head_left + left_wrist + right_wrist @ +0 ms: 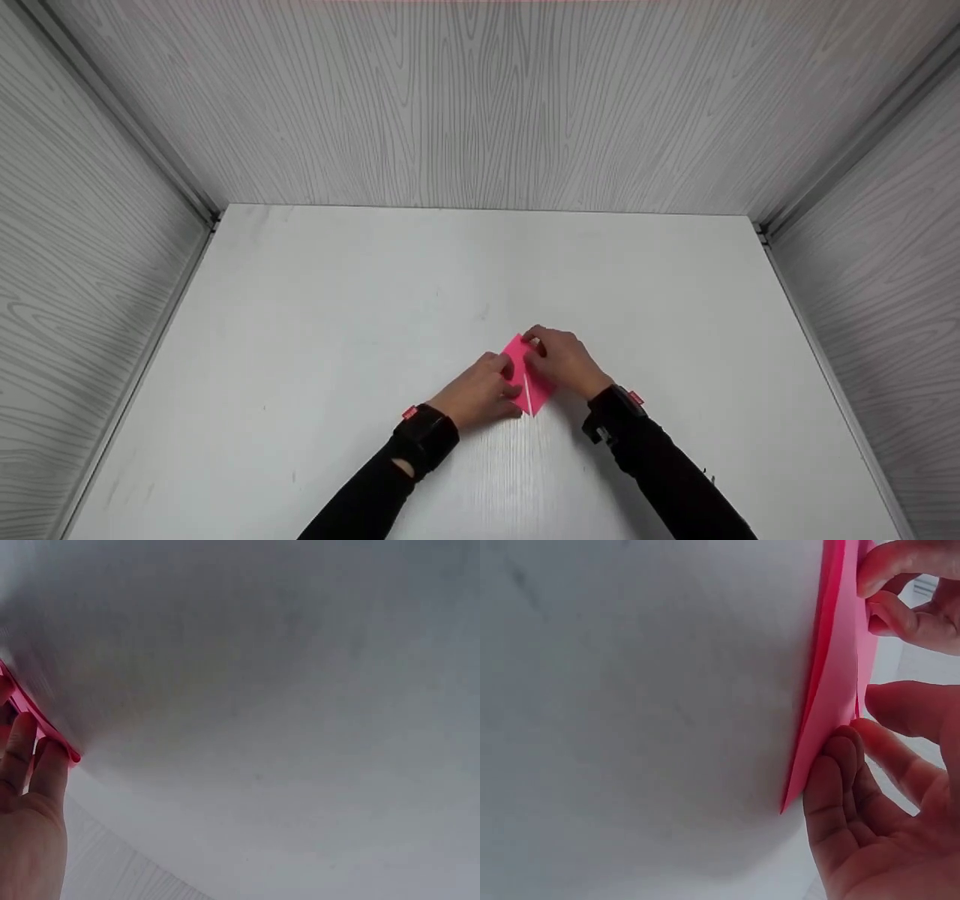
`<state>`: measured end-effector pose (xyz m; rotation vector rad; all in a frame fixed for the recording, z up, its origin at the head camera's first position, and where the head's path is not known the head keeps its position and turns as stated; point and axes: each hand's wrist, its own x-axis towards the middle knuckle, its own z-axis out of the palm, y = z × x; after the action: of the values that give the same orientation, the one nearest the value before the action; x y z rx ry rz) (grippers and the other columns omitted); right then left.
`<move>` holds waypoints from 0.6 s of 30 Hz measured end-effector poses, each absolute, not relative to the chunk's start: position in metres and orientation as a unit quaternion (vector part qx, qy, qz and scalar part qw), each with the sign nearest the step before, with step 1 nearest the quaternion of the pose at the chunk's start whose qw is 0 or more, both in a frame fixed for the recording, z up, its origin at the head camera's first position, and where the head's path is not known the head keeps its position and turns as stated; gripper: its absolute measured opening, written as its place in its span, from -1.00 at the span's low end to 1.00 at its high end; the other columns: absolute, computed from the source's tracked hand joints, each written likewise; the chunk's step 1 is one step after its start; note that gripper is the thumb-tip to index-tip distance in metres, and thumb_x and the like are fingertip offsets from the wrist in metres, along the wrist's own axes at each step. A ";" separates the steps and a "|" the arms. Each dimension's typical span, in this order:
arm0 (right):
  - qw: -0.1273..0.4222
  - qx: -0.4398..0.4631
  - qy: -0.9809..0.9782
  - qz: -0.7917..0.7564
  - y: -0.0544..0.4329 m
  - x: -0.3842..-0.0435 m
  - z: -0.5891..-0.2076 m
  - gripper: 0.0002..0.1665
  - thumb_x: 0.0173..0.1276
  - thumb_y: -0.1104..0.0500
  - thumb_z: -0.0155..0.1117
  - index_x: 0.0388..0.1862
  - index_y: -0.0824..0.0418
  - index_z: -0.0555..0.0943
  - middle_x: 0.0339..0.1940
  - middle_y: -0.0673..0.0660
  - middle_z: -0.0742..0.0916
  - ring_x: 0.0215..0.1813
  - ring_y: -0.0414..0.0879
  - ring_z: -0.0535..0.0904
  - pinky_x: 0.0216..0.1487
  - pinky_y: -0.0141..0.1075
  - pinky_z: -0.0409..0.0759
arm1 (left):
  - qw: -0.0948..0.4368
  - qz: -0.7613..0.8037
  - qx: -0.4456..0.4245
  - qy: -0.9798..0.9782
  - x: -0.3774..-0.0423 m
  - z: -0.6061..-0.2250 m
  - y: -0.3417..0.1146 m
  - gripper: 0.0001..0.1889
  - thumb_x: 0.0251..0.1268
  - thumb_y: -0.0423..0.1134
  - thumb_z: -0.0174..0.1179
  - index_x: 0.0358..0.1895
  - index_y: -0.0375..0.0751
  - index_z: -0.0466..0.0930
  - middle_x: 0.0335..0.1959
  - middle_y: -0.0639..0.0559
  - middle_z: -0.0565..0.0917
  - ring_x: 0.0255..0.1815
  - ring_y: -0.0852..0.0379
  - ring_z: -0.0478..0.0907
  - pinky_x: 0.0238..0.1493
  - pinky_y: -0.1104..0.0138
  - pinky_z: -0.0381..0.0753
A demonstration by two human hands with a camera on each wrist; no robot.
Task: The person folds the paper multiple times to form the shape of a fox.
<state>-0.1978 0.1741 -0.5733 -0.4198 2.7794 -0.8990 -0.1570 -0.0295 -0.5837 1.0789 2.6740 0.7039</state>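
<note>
A small folded sheet of pink paper [543,391] lies between both hands, low over the white table. Two of its flaps meet along a pale slit that runs down toward the near corner. My left hand [480,394] grips the left edge, fingers bent over it. From the upper right, my right hand [571,365] pinches the paper near its far corner with thumb and fingers. Layered folded edges of the paper [832,667] show in the right wrist view. The left wrist view catches only a thin strip of the paper [31,706] beside the left fingers.
The white tabletop [337,300] spreads out around the hands. Grey wood-grain panels stand behind [480,105] and along both sides. A small dark item [709,476] shows beside the right sleeve.
</note>
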 end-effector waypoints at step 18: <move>0.114 -0.129 0.952 -0.254 0.166 -0.198 -0.564 -0.74 0.37 0.18 0.45 -0.46 0.24 0.58 -0.50 0.05 0.53 -0.39 -0.11 0.40 -0.34 -0.23 0.42 | 0.090 0.237 0.375 0.892 -0.157 -0.583 -0.030 -0.85 0.26 -0.08 0.50 -0.21 -0.03 0.83 -0.04 0.02 0.55 0.10 0.09 0.42 0.05 0.39 0.55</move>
<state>-0.1980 0.1663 -0.5643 -0.3769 2.7910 -0.7442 -0.1568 -0.0304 -0.5830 1.1140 2.6508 0.7044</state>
